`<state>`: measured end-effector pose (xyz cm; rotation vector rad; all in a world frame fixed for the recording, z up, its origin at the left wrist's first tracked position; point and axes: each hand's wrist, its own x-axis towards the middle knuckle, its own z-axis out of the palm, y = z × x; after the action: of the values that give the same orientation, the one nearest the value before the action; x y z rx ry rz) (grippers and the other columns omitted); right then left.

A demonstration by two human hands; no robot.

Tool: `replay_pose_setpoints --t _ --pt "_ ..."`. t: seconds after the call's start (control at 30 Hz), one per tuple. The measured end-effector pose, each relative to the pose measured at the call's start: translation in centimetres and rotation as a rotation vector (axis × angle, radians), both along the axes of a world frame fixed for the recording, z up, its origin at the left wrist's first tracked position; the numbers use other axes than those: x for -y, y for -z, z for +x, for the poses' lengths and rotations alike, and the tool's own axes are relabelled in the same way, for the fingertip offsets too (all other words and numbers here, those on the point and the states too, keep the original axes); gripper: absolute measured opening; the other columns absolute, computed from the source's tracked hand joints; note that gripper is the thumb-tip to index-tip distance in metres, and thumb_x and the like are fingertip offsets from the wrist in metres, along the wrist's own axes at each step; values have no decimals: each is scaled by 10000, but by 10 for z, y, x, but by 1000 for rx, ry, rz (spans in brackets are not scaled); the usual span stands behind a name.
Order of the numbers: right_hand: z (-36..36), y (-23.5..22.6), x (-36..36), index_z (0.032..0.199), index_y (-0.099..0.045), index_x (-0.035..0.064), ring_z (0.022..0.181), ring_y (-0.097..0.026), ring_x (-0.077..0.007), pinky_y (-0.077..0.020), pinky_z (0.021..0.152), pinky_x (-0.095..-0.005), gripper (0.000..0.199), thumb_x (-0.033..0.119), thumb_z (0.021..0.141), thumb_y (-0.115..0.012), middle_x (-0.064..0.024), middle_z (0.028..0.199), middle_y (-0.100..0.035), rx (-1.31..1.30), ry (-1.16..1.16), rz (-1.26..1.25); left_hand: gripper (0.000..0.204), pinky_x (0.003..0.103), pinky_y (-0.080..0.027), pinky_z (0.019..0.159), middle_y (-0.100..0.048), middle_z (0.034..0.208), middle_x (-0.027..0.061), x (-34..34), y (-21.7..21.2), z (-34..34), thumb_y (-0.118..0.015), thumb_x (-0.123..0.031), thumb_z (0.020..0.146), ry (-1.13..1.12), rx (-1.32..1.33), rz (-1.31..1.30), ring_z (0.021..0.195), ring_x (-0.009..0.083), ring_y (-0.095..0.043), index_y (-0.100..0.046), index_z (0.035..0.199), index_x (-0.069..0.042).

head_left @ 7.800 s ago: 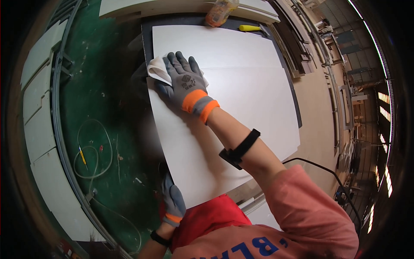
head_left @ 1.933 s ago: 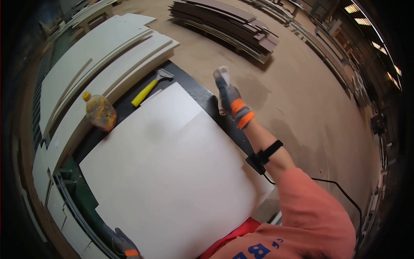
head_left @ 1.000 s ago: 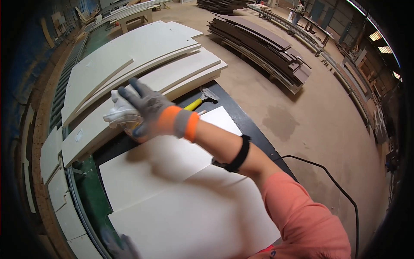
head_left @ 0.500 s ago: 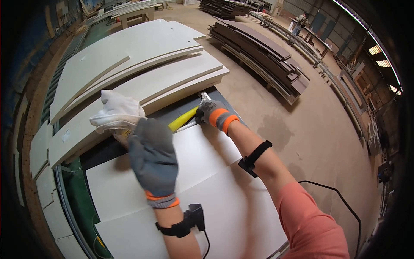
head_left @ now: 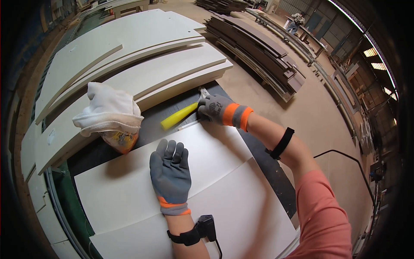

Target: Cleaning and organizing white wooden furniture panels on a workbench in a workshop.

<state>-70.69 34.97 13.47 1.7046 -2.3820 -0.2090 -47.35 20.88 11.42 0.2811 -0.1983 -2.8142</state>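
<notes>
My left hand (head_left: 170,179), in a grey glove with an orange and grey cuff, is palm up over the white panels (head_left: 125,194). Its fingers stretch out and hold nothing. Beyond these panels my right hand (head_left: 214,109), gloved alike, is closed around a hammer (head_left: 179,115) close to its metal end. The thick yellow handle points down-left over the dark surface (head_left: 159,114); my fingers hide part of the tool. Left of it stands a clear container (head_left: 121,140) with orange and yellow contents or marking, a white cloth (head_left: 108,108) draped over its top.
Long white boards (head_left: 172,73) are stacked just beyond the dark surface. Brown boards (head_left: 254,52) lie piled on the floor to the right. A person (head_left: 296,23) is at a far bench. A black cable (head_left: 345,155) runs behind my right arm.
My left hand has come back from beside the cloth-covered container toward me, and its fingers now show spread. My right hand stays closed at the hammer. The view has shifted slightly.
</notes>
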Motion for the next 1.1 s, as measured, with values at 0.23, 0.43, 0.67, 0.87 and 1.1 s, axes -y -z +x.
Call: replay_pose_setpoints --t 0.23,0.43,0.67,0.87,1.1 --pt "0 -26 26 960 -684 141 786 -654 -298 -529 688 -387 172 192 817 -602 -82 827 -656 20 187 227 401 373 -511 949 -627 1091 108 -3 5 0 -458 -282 979 5 50 -6 1032 234 -614 -493 1246 14" --pt "6 -40 38 969 -689 138 768 -662 -300 -527 672 -392 196 218 830 -576 -93 808 -672 252 321 349 397 371 -516 942 -626 1102 111 -1 4 2 -459 -282 978 1 70 -13 1027 232 -615 -494 1241 14" --pt "12 -22 30 972 -678 161 808 -654 -308 -517 721 -399 192 152 815 -568 -112 851 -657 239 376 209 388 371 -523 929 -624 1113 109 -4 3 1 -458 -281 978 14 64 3 1029 229 -616 -500 1236 6" --pt "22 -33 14 977 -650 123 861 -639 -295 -522 719 -384 164 148 831 -580 -97 945 -627 80 307 145 394 368 -525 910 -614 1114 102 -5 -1 0 -488 -278 968 8 120 -44 1024 232 -614 -489 1244 2" --pt "90 -50 15 963 -603 89 794 -617 -277 -519 697 -360 136 121 832 -623 -88 920 -586 472 85 39 398 273 -518 799 -566 1105 65 -18 -27 -1 -533 -296 946 19 322 -491 911 188 -628 -507 1249 -40"
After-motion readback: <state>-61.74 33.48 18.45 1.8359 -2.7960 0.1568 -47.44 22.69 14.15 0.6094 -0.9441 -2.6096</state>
